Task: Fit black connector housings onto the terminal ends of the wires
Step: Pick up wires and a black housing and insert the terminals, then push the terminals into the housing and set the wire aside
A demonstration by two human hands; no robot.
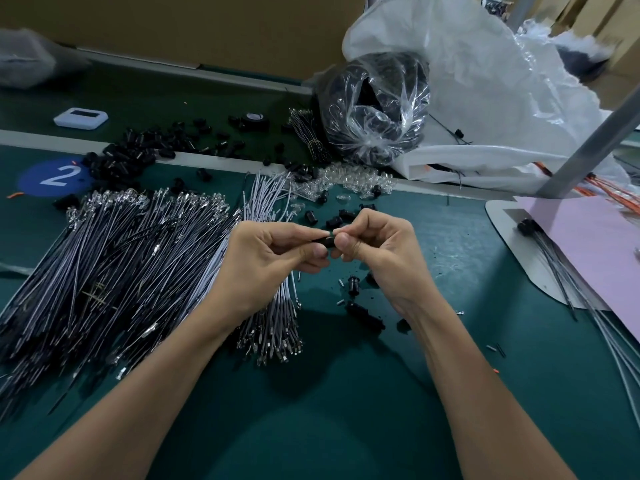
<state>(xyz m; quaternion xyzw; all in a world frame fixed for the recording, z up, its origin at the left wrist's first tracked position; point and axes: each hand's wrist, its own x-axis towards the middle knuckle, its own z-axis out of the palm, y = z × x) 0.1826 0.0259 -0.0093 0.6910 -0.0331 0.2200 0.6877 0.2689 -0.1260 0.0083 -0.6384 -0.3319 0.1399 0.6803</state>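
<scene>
Both my hands meet over the middle of the green table. My left hand (273, 251) and my right hand (374, 247) pinch a small black connector housing (325, 241) between their fingertips. Most of the housing is hidden by my fingers. A wire (294, 285) hangs down below my left hand. A big pile of dark wires with metal terminals (114, 265) lies at the left. A bundle of pale grey wires (273, 320) lies under my left wrist. Loose black housings (353, 285) lie under my right hand.
More black housings (138, 154) are scattered at the back left. A clear bag of black parts (374, 109) and white plastic sheeting (485, 98) stand at the back. Clear small parts (349, 178) lie in front of the bag. Finished wires (561, 271) lie on pink paper at the right.
</scene>
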